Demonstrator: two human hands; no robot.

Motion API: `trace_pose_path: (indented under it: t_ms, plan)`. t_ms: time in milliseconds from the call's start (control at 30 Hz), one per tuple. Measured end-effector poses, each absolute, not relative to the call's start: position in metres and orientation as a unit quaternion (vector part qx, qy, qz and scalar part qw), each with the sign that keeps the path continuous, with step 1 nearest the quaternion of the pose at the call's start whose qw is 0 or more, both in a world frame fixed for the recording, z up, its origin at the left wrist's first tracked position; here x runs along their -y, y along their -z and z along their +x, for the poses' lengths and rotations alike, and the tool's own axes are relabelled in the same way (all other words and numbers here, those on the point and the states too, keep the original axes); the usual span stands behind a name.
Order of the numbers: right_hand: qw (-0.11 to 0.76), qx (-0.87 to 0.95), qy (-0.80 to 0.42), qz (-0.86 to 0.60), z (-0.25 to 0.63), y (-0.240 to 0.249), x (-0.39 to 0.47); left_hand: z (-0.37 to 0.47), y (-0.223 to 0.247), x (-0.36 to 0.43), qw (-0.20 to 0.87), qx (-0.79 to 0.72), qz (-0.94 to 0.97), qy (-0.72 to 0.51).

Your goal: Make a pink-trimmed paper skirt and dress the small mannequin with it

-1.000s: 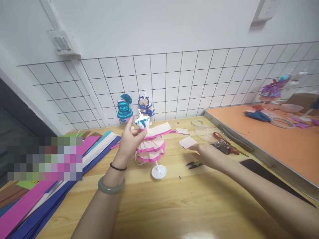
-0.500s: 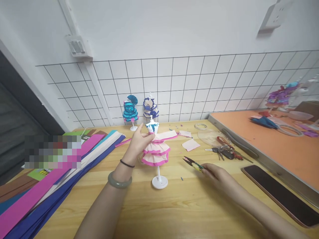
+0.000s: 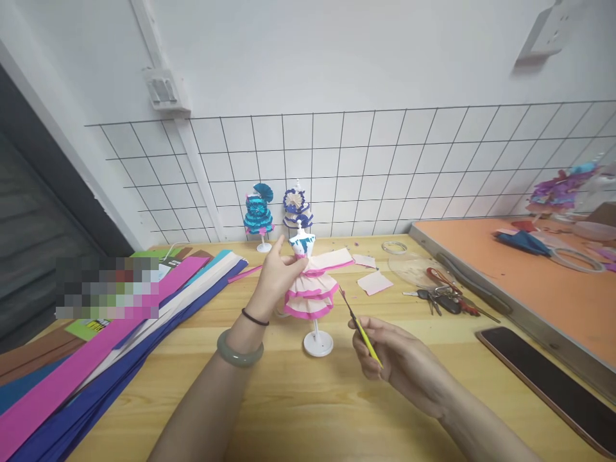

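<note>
A small white dress form (image 3: 302,242) on a round white base stands upright, wearing a tiered cream paper skirt (image 3: 312,295) with pink edges. My left hand (image 3: 282,273) grips the form's waist from the left, its thumb at the front and the rest of its fingers partly hidden. A cream strip with a pink edge (image 3: 332,259) sticks out to the right from the waist. In my right hand (image 3: 389,350) are small yellow-handled snips (image 3: 366,341), their dark blades pointing up and left, close to the skirt's right side.
Coloured paper strips (image 3: 120,327) lie at the left. Two decorated forms (image 3: 258,215) stand behind. To the right are cream scraps (image 3: 375,282), keys (image 3: 447,301), a clear round sheet (image 3: 414,268), a phone (image 3: 543,382) and a raised orange board (image 3: 529,282) with craft pieces.
My right hand has moved left and turned, bringing the snips from lying sideways to upright beside the skirt. My left hand still holds the form's waist. The whole view has shifted slightly.
</note>
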State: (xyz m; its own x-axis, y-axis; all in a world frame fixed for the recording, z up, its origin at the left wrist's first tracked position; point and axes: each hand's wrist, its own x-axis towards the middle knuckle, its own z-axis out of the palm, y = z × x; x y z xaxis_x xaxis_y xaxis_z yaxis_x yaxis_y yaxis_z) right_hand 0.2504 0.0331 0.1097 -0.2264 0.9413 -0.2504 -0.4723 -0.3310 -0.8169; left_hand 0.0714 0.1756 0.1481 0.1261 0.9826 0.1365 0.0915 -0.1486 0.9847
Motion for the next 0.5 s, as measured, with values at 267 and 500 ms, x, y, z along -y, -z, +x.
trace_pose_path:
  t_ms: [267, 500]
  plan:
    - [0.475, 0.273, -0.729, -0.41, 0.233, -0.115, -0.04, 0.074, -0.152, -0.164, 0.441, -0.456, 0.622, -0.459]
    - [0.49, 0.31, -0.685, -0.441, 0.225, -0.122, -0.041, 0.077, -0.15, -0.158, 0.444, -0.435, 0.637, -0.456]
